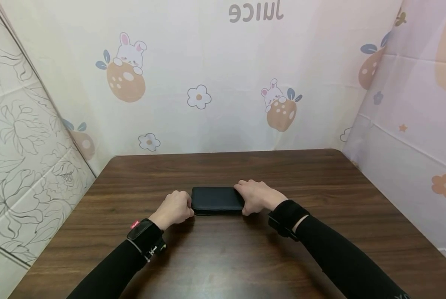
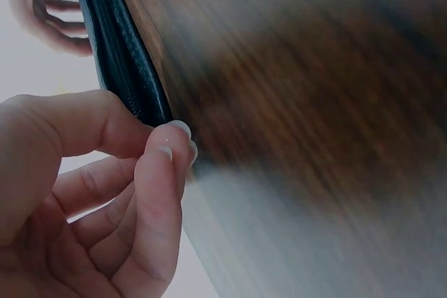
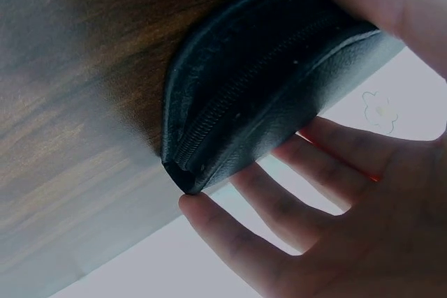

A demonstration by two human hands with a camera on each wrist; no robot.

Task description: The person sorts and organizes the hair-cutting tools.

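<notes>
A black zip wallet (image 1: 217,200) lies flat on the wooden table, its long side facing me. At its left end my left hand (image 1: 175,207) pinches with thumb and fingertips by the near corner; whether a zip pull sits between them is hidden. The right hand (image 1: 258,196) holds the opposite end. In the right wrist view, the thumb is on one side of the wallet (image 3: 279,88) and the spread fingers are on the other, with the zip teeth running closed along the edge between. The left wrist view shows the zipped edge leading to the pinching fingertips (image 2: 157,186).
The brown wooden table (image 1: 223,257) reaches back to a printed curtain (image 1: 230,62) with rabbits and flowers. More printed cloth (image 1: 413,137) borders the right side, and a flower-patterned panel (image 1: 21,137) stands on the left. Both wrists wear black straps (image 1: 288,220).
</notes>
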